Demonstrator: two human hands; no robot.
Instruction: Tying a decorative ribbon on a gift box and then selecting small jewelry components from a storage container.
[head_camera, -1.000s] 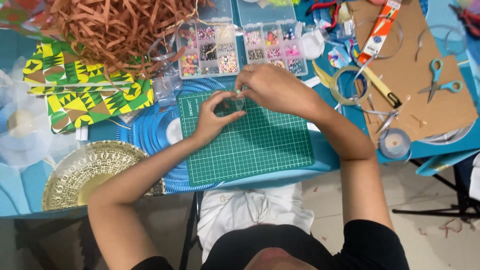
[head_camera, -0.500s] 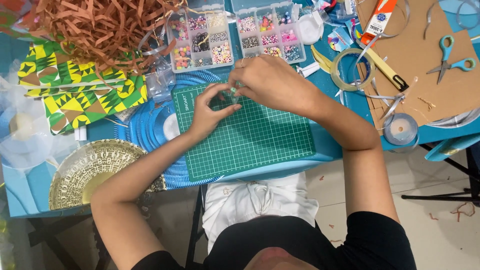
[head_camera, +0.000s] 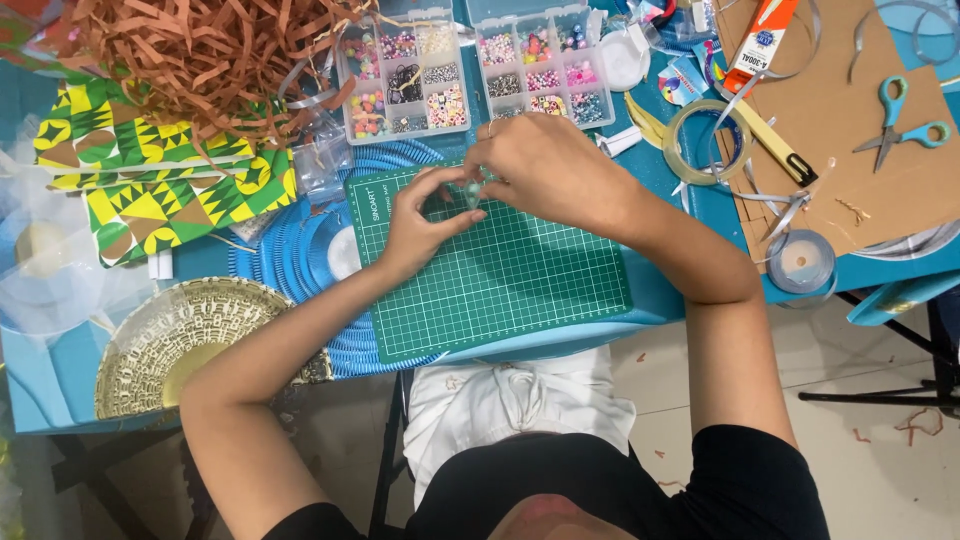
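A small pale round object (head_camera: 470, 192), too small to be identified, is pinched between the fingertips of the left hand (head_camera: 418, 222) and the right hand (head_camera: 545, 165); the fingers of both are drawn narrow around it. The object is held just above the upper left part of a green gridded cutting mat (head_camera: 500, 275), over which both hands are met. Just beyond the hands, two clear plastic compartment boxes of coloured beads (head_camera: 465, 70) are laid side by side. A heap of brown shredded paper strips (head_camera: 200, 50) is seen at far left, with green and yellow patterned folded paper (head_camera: 150, 180) below it. A roll of clear tape (head_camera: 705, 140) and teal-handled scissors (head_camera: 895, 120) are placed to the right, well apart.
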